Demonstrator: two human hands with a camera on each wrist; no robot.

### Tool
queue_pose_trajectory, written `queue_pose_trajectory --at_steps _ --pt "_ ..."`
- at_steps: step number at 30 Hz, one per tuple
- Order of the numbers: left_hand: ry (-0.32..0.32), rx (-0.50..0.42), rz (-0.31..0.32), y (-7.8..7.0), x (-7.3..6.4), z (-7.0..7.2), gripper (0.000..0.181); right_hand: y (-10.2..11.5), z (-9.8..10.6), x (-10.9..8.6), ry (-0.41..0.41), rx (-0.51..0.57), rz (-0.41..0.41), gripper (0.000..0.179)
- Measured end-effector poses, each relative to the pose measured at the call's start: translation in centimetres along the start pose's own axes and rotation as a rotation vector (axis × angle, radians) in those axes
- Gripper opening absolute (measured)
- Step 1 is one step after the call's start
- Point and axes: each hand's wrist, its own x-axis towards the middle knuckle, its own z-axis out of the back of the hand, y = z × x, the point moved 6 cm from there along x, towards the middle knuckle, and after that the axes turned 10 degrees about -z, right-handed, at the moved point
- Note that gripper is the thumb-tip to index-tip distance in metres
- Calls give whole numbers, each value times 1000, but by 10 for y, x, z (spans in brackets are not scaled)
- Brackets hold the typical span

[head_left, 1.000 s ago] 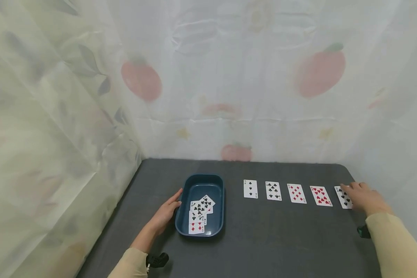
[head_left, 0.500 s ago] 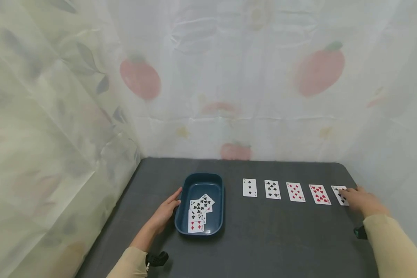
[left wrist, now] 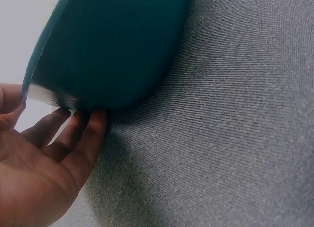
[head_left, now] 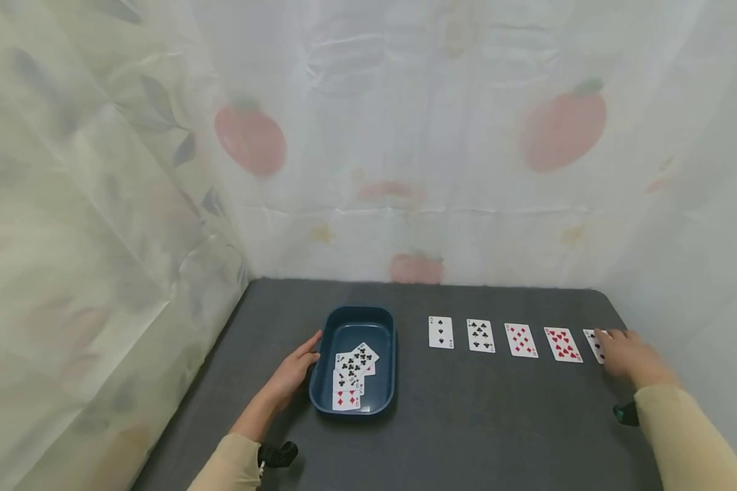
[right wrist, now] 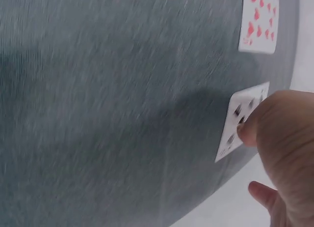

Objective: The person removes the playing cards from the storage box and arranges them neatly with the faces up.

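My left hand (head_left: 290,376) rests at the left side of a dark blue tray (head_left: 389,402), its fingertips touching the outer wall near the rim. In the left wrist view several fingers (left wrist: 81,138) lie against the outside of the tray. A loose, overlapping pile of playing cards (head_left: 350,378) is inside it. At the right end of a card row, my right hand (head_left: 635,358) presses a fingertip on the face of a black-suit playing card (right wrist: 230,124), covering part of it. The thumb (right wrist: 262,192) stands apart from the card in the right wrist view.
Left of that card lie a hearts card (head_left: 563,344), a diamonds card (head_left: 521,340), a clubs card (head_left: 481,335) and a spades card (head_left: 441,332), face up and spaced apart. The grey table (head_left: 497,429) ends at a patterned curtain (head_left: 344,170).
My right hand has shifted left, and the card under its fingertip has slid a little left, closer to the hearts card. The left hand and tray stay put.
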Motion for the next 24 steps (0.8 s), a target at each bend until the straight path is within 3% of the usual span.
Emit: queue_pose_trajectory --at_steps 5,11,19,24 --pt "-6 30 -9 0 1 2 55 43 11 0 -139 -9 109 55" --pt "-14 32 -22 1 1 3 55 121 25 -3 -295 -17 311 62" --pt "-32 45 -32 -1 -2 2 55 232 38 -27 -392 27 534 72" --pt "-42 12 -11 2 0 1 55 297 34 -41 -378 96 656 79"
